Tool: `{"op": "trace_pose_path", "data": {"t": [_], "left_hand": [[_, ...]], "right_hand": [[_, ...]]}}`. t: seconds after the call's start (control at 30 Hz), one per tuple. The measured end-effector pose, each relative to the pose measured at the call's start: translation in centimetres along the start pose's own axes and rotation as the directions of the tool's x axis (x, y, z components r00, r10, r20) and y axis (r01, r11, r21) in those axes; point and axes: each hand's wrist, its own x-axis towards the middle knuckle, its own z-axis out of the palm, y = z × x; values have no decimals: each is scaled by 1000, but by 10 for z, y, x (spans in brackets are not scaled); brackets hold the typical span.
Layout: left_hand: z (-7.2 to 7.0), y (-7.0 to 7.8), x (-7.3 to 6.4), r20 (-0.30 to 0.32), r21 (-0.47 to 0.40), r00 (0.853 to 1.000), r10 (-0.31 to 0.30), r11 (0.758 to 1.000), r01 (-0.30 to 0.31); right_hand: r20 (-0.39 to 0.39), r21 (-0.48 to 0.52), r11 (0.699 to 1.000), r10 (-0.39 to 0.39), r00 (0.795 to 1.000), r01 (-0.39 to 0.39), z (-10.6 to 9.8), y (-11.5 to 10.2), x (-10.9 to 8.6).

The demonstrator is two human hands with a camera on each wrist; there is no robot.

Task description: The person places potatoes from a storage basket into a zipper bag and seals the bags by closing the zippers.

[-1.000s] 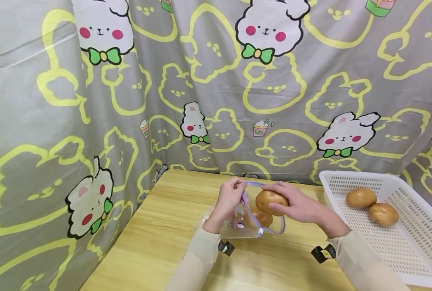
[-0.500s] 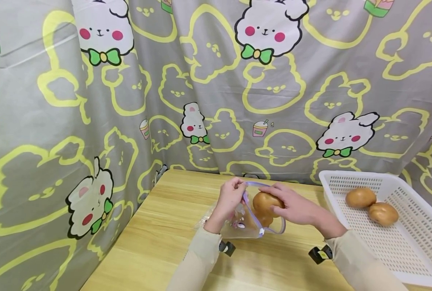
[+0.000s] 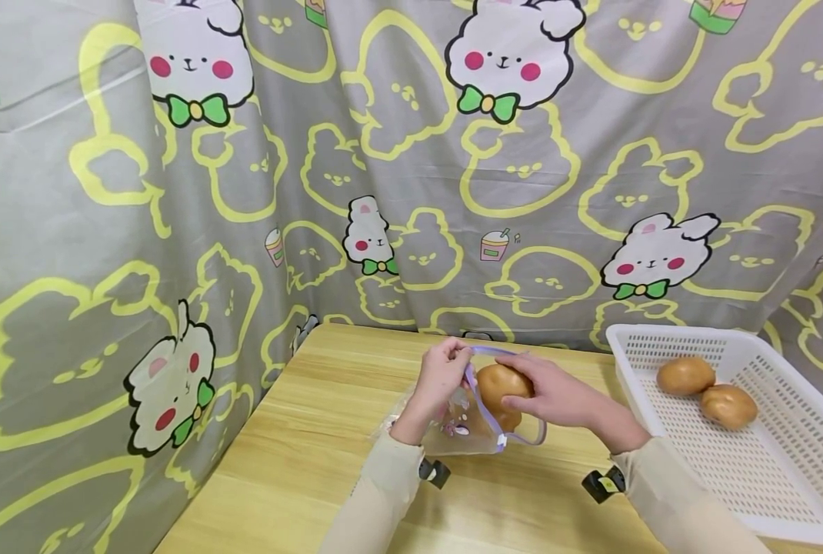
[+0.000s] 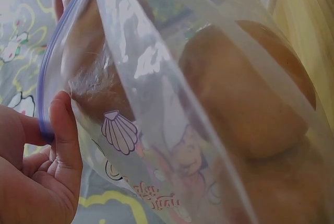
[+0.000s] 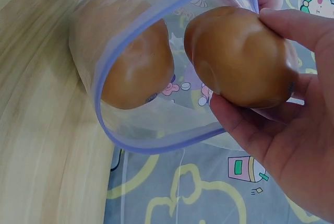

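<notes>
Grey curtain (image 3: 411,177) with yellow animal outlines and white rabbits covers the background behind and at the left; before it stands a wooden table (image 3: 280,446), with pale yellow grain; on its right side is a white plastic basket (image 3: 764,469), which has slotted walls and a perforated bottom; near the middle of the table is a transparent zip bag (image 3: 461,440), its mouth wide open and turned toward the basket.

Two beige sleeves (image 3: 671,481) come from the lower edge; the left hand (image 3: 441,377) pinches the upper edge of the bag's mouth between thumb and fingers; the right hand (image 3: 557,391) grasps a brown potato, with the thumb on one side and the fingers on the other.

This held potato (image 5: 240,57) is at the bag's mouth and seems partly inside; how deep, I cannot tell; another potato (image 5: 138,62) lies in the bag, seen through the film; two more potatoes (image 3: 728,406) lie close together in the far part of the basket.

Smaller are the black wrist devices (image 3: 604,483), the purple zip strip (image 5: 151,147) around the mouth, a shell print (image 4: 119,131) on the film, and the white slider (image 3: 501,441) at the strip's lower corner.
</notes>
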Motion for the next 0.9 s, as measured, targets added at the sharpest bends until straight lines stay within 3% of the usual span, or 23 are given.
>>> {"op": "trace_pose_path", "data": {"t": [0.23, 0.5, 0.73, 0.9], "left_hand": [[3, -26, 13, -24, -11, 1000, -7, 1000, 7], [5, -33, 17, -51, 29, 999, 10, 1000, -9], [4, -31, 17, -44, 55, 999, 7, 998, -5], [1, -3, 4, -21, 66, 1000, 10, 998, -9]], "right_hand": [[-34, 11, 1000, 27, 999, -26, 3, 0, 6], [-2, 32, 999, 30, 1000, -29, 6, 0, 6], [20, 16, 1000, 23, 1000, -24, 7, 2, 7], [41, 65, 998, 13, 999, -15, 9, 6, 9]]}}
